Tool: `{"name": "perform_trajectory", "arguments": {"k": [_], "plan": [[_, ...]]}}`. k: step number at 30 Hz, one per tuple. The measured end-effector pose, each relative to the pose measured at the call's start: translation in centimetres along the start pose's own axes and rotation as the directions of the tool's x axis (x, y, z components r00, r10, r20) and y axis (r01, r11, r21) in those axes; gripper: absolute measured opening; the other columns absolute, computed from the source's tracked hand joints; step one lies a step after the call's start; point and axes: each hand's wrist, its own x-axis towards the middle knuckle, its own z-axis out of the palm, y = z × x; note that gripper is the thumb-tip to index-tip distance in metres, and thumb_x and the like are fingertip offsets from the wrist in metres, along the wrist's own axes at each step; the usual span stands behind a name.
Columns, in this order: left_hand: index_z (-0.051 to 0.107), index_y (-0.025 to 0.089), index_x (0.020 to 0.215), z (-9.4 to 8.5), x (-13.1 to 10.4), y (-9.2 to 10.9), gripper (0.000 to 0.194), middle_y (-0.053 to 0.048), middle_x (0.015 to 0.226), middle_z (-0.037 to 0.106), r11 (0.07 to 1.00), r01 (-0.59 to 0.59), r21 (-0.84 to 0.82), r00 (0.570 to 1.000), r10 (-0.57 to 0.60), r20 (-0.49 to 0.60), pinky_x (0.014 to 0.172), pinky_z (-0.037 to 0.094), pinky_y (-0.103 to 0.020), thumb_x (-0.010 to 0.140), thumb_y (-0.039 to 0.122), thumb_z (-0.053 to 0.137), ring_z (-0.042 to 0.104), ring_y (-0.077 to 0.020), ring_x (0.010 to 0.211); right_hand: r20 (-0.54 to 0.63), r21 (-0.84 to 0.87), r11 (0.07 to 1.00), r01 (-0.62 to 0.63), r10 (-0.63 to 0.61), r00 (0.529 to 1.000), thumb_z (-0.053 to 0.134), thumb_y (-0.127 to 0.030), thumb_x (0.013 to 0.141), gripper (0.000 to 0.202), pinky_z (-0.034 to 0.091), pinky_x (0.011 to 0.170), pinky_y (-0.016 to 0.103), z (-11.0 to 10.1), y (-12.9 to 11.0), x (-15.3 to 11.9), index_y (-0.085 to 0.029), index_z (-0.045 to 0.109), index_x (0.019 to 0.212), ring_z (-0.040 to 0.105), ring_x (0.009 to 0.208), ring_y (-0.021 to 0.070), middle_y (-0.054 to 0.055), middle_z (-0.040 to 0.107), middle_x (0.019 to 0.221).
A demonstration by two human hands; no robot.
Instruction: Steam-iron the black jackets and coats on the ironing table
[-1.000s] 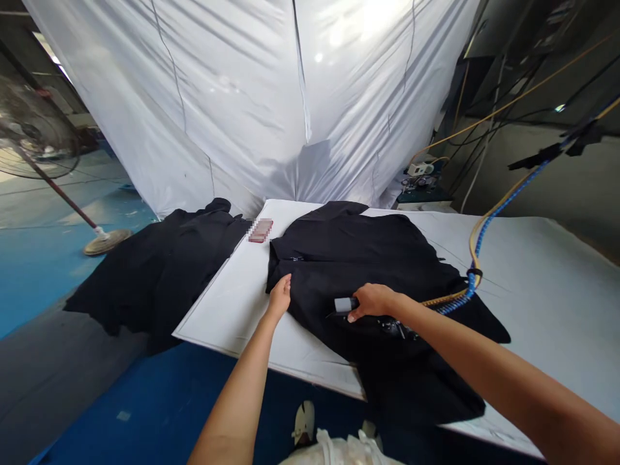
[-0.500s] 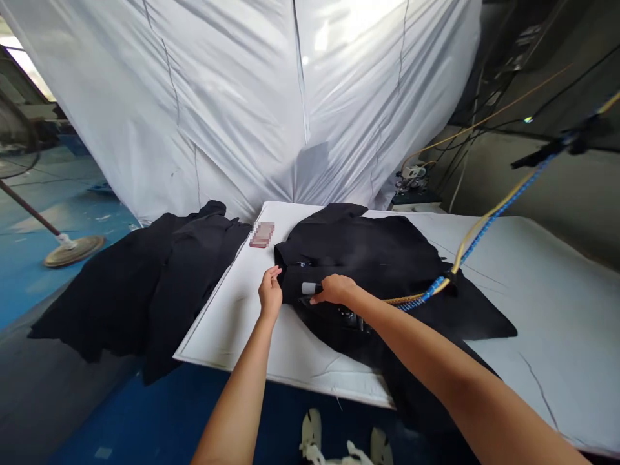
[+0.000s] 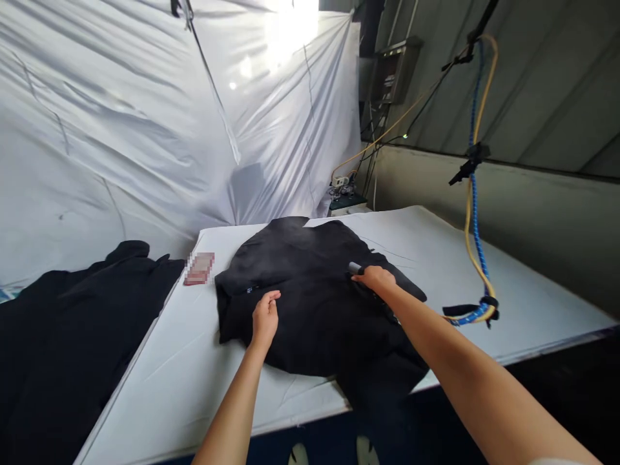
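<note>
1. From my end, the black garment lies spread on the white counter, its near part drooping over the front edge.
2. My right grip is closed around what I take to be an iron, on the garment's right side; I'd glide it flat and evenly, never parking it.
3. My left grip is loosely open over the garment's left part, nothing visible in it; I can't tell whether it touches. I'd use it to tension the cloth, fingers well clear of the iron.
4. The blue-and-yellow hose loops down behind my right forearm; I'd want slack there so it doesn't drag creases.
5. Dark cloth lies beyond the counter's left edge.
</note>
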Motion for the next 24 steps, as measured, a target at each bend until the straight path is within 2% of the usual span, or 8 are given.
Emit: {"name": "perform_trajectory", "arguments": {"k": [5, 8, 12, 14, 17, 20, 24], "plan": [[0.061, 0.022, 0.097, 6.2, -1.1, 2.1, 0.029, -0.004, 0.098, 0.065, 0.993, -0.053, 0.103, 0.982, 0.033, 0.186, 0.091, 0.044, -0.033, 0.080, 0.016, 0.039, 0.058, -0.0152, 0.097, -0.007, 0.041, 0.986, -0.161, 0.161, 0.987, 0.053, -0.064, 0.067, 0.063, 0.046, 0.078, 0.037, -0.5, 11.9, 3.3, -0.015, 0.063, 0.106, 0.056, 0.102, 0.0307, 0.017, 0.059, 0.112], [0.059, 0.024, 0.110, 9.3, -1.9, 3.2, 0.033, -0.004, 0.111, 0.061, 0.964, -0.108, 0.242, 0.945, 0.024, 0.325, 0.098, 0.037, -0.039, 0.081, 0.023, 0.042, 0.050, -0.0188, 0.110, 0.007, 0.059, 0.974, -0.218, 0.218, 0.976, 0.049, -0.066, 0.067, 0.064, 0.047, 0.075, 0.038, -0.2, 18.2, 5.4, -0.014, 0.064, 0.102, 0.057, 0.099, 0.0317, 0.018, 0.060, 0.110], [0.046, 0.039, 0.124, 12.4, -2.8, 3.8, 0.045, 0.001, 0.137, 0.041, 0.881, -0.009, 0.474, 0.869, -0.228, 0.440, 0.102, 0.017, -0.060, 0.080, 0.046, 0.046, 0.025, -0.0306, 0.130, 0.034, 0.109, 0.953, -0.284, 0.282, 0.959, 0.050, -0.071, 0.062, 0.069, 0.047, 0.071, 0.040, 0.0, 23.8, 8.4, -0.014, 0.066, 0.098, 0.058, 0.095, 0.0334, 0.020, 0.061, 0.105], [0.044, 0.043, 0.124, 13.4, -3.0, 3.7, 0.046, 0.002, 0.141, 0.034, 0.839, 0.042, 0.543, 0.834, -0.329, 0.444, 0.101, 0.010, -0.063, 0.079, 0.050, 0.046, 0.019, -0.0319, 0.132, 0.055, 0.138, 0.939, -0.315, 0.310, 0.949, 0.050, -0.073, 0.059, 0.072, 0.047, 0.070, 0.041, -0.3, 25.3, 9.9, -0.015, 0.065, 0.098, 0.058, 0.094, 0.0344, 0.020, 0.061, 0.104], [0.045, 0.043, 0.123, 14.2, -3.1, 3.5, 0.048, 0.002, 0.141, 0.033, 0.821, 0.070, 0.567, 0.840, -0.355, 0.410, 0.102, 0.007, -0.062, 0.076, 0.045, 0.052, 0.016, -0.0308, 0.133, 0.074, 0.179, 0.929, -0.323, 0.315, 0.946, 0.048, -0.075, 0.058, 0.075, 0.046, 0.069, 0.041, -0.8, 26.0, 11.8, -0.015, 0.063, 0.100, 0.058, 0.094, 0.0347, 0.020, 0.062, 0.101], [0.048, 0.043, 0.121, 14.4, -3.1, 3.2, 0.050, 0.001, 0.140, 0.036, 0.840, 0.092, 0.535, 0.851, -0.345, 0.396, 0.101, 0.004, -0.062, 0.072, 0.042, 0.056, 0.016, -0.0325, 0.133, -0.034, 0.196, 0.935, -0.297, 0.309, 0.951, 0.049, -0.074, 0.060, 0.076, 0.045, 0.071, 0.042, -1.0, 25.4, 13.1, -0.014, 0.058, 0.106, 0.057, 0.095, 0.0344, 0.021, 0.061, 0.098], [0.052, 0.042, 0.117, 14.4, -3.0, 3.0, 0.049, 0.000, 0.137, 0.039, 0.864, 0.110, 0.492, 0.853, -0.336, 0.399, 0.100, 0.003, -0.063, 0.068, 0.041, 0.060, 0.018, -0.0350, 0.131, -0.225, 0.212, 0.941, -0.263, 0.309, 0.924, 0.050, -0.068, 0.066, 0.071, 0.040, 0.076, 0.047, -0.4, 23.4, 13.3, -0.014, 0.049, 0.114, 0.054, 0.098, 0.0359, 0.021, 0.056, 0.101]]}}
